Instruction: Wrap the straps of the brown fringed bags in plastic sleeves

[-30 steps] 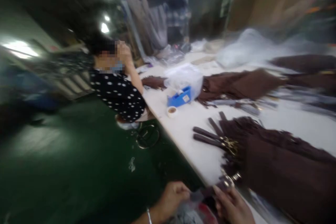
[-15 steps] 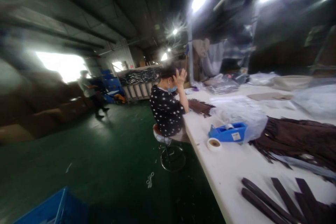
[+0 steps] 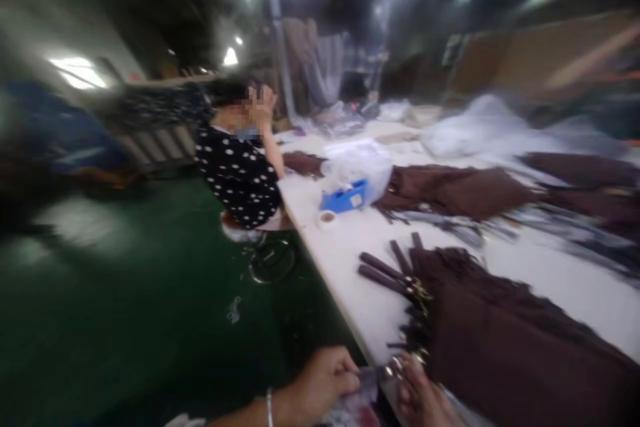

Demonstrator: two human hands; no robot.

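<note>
Table (image 3: 333, 263): white, stretched from 5 o'clock up towards 12 and out to 3; many brown pieces are left spread over it, so plenty is judged to be on hand, but finished and unfinished ones cannot be told apart.
Brown pile (image 3: 515, 340): laid at 4 o'clock, nearest the hands; a smooth, dark panel is shown on top, with ragged, fringe-like edges, and softness is suggested by its slump.
Farther brown row (image 3: 460, 190): set at 3 o'clock, with plastic seen about it.
Co-worker (image 3: 240, 177): seated at 9 o'clock, one arm raised to the head.
Left hand (image 3: 333, 377): placed at 6 o'clock, its fingers clenched on clear plastic.
Right hand (image 3: 420, 390): placed at 5 o'clock, its fingers pinched on a metal fitting, though details are blurred.
Clear plastic (image 3: 367, 383): held between the hands by the table's near edge; greyish, with red showing low down; handling is judged unfinished, since nothing has been let go.
Dark straps (image 3: 383, 273): fanned between 4 and 5 o'clock.
Metal fitting (image 3: 393, 367): shiny, its shape smeared.
</note>
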